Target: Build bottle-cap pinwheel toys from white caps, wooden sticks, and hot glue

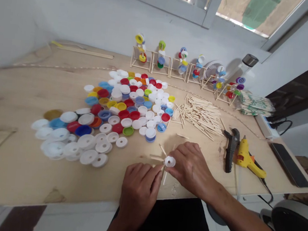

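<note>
Near the table's front edge, a white bottle cap with a hole in its middle has several thin wooden sticks fanning out from its rim. My right hand grips this cap from the right, fingers closed round its side. From the left, my left hand pinches one of the sticks close to the cap. My fingers partly hide the sticks on the right and lower sides. A single loose stick lies on the table just beyond my right hand.
Many coloured bottle caps cover the left middle. A stick pile lies behind my hands. To the right are a yellow glue gun, a black tool and a phone. Cap wheels on stick frames line the wall.
</note>
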